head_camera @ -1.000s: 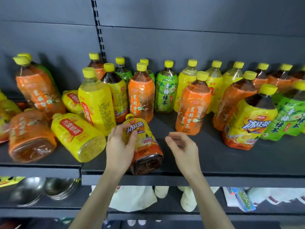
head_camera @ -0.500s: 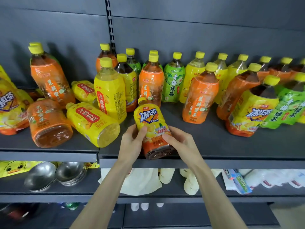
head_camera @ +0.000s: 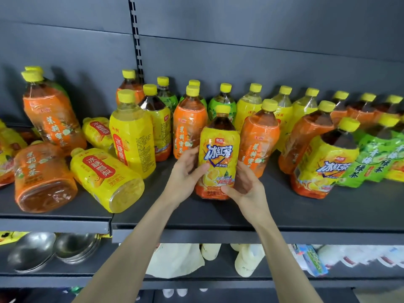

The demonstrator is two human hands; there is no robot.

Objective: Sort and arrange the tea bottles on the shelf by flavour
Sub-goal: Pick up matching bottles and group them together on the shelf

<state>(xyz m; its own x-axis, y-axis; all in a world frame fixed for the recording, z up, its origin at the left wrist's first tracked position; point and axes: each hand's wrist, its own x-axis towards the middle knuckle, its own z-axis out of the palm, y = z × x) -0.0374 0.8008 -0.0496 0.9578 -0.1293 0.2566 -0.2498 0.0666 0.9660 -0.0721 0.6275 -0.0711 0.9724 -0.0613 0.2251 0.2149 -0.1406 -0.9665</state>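
far left of the iced tea bottle [head_camera: 218, 154]: orange bottle [head_camera: 43, 178] and yellow bottle [head_camera: 107, 178], toppled on the shelf [head_camera: 306, 215]. my left hand [head_camera: 185, 173] grips the iced tea bottle's left side, bottle upright; my right hand [head_camera: 244, 186] clasps its lower right. right of it: leaning matching bottle [head_camera: 323, 162].

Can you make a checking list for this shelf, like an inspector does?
Surface: dark shelf with a seam towards the left.
Job's things: iced tea bottle held upright; mixed-flavour bottles stand behind it.
Clutter: yellow bottle and orange bottle lie on their sides at left.
Hands: left hand and right hand both grip the iced tea bottle.
Cables: nothing seen.
Surroundings: metal bowls and pale bags on the lower shelf.
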